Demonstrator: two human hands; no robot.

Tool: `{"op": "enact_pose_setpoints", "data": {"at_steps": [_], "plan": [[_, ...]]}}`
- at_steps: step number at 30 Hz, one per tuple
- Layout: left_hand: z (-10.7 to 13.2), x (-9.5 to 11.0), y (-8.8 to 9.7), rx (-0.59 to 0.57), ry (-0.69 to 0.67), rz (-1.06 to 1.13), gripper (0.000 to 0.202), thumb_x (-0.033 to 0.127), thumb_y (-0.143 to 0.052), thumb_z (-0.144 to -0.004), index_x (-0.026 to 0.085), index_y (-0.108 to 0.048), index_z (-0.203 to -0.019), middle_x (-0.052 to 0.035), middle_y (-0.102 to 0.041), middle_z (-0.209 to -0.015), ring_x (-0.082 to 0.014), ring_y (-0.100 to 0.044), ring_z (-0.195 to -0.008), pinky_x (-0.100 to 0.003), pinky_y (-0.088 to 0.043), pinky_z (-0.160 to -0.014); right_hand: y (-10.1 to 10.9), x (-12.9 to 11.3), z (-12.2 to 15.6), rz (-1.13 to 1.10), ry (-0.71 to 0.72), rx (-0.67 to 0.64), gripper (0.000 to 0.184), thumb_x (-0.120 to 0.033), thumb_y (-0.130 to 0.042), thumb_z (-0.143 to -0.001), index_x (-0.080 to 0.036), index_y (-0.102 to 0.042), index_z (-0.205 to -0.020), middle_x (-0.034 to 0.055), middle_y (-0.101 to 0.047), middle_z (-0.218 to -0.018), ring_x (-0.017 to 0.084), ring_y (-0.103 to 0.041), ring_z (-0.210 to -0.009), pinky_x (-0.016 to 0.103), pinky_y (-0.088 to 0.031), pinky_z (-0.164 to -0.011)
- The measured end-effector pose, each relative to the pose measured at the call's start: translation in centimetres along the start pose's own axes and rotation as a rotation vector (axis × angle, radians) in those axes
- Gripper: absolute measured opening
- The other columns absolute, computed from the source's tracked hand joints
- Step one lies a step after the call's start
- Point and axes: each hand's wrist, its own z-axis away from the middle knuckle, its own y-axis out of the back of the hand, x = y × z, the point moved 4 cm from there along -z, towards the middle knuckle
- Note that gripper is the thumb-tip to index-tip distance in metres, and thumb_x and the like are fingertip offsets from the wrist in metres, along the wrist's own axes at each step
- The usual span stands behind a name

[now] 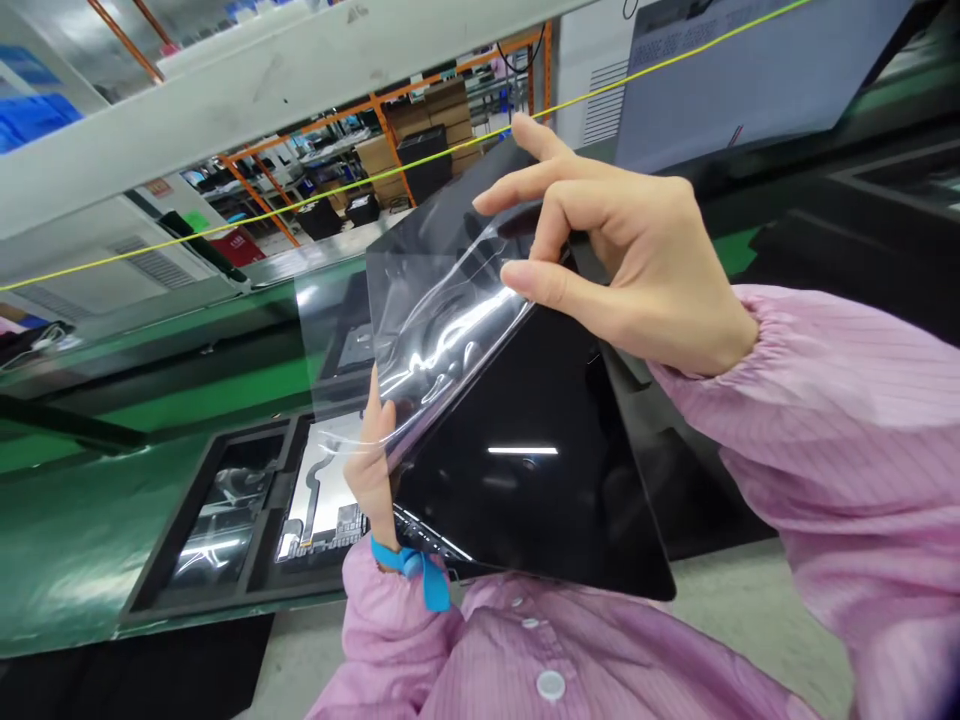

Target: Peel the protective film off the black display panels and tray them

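Right hand (637, 240) in pinch on clear film (435, 310), left hand (370, 478) half-closed around black panel (540, 500)

A green counter (67, 540) is at lower left. Orange racks (376, 104) and brown cardboard boxes (448, 103) stand at top middle. A yellow string (637, 73) slants across. Pale floor (757, 610) shows lower right.

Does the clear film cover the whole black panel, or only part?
Only part: the right hand pinches the clear film, and the black panel shows bare below it.
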Motion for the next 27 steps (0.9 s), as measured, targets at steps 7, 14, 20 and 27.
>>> {"op": "enact_pose_setpoints", "data": {"at_steps": [7, 14, 20, 27], "plan": [[-0.4, 0.5, -0.8, 0.198, -0.099, 0.061, 0.029, 0.023, -0.064, -0.076, 0.021, -0.074, -0.103, 0.0016, -0.071, -0.115, -0.0269, -0.051, -0.129, -0.042, -0.03, -0.117, -0.2, 1.5, 0.1, -0.024, 0.004, 0.048, 0.024, -0.013, -0.061, -0.083, -0.018, -0.045, -0.064, 0.0005, -0.063, -0.11, 0.019, -0.043, -0.131, 0.038, -0.026, -0.121], [-0.6, 0.1, -0.7, 0.179, -0.06, 0.121, 0.022, 0.024, -0.068, -0.073, 0.02, -0.077, -0.093, -0.0015, -0.067, -0.123, -0.0286, -0.052, -0.127, -0.042, -0.032, -0.116, -0.1, 2.5, 0.6, -0.015, -0.049, 0.063, 0.022, -0.016, -0.062, -0.083, -0.019, -0.048, -0.066, 0.0003, -0.061, -0.118, 0.018, -0.041, -0.132, 0.037, -0.031, -0.118], [0.7, 2.3, -2.2, 0.115, -0.121, -0.09, 0.037, 0.015, -0.056, -0.087, 0.024, -0.065, -0.123, 0.0049, -0.058, -0.136, -0.0214, -0.039, -0.138, -0.033, -0.021, -0.12, -0.1, 4.0, 1.5, -0.14, -0.046, 0.157, 0.022, -0.014, -0.064, -0.083, -0.018, -0.05, -0.067, 0.0038, -0.063, -0.114, 0.021, -0.049, -0.126, 0.039, -0.037, -0.114], [0.3, 2.7, -4.0, -0.029, -0.029, 0.107, 0.036, 0.028, -0.042, -0.097, 0.028, -0.056, -0.131, 0.0077, -0.058, -0.136, -0.02, -0.039, -0.138, -0.037, -0.029, -0.117, 0.1, 4.7, 2.6, -0.203, -0.093, 0.221, 0.017, -0.011, -0.06, -0.085, -0.022, -0.059, -0.072, 0.001, -0.065, -0.109, 0.019, -0.056, -0.115, 0.04, -0.032, -0.118]]}}
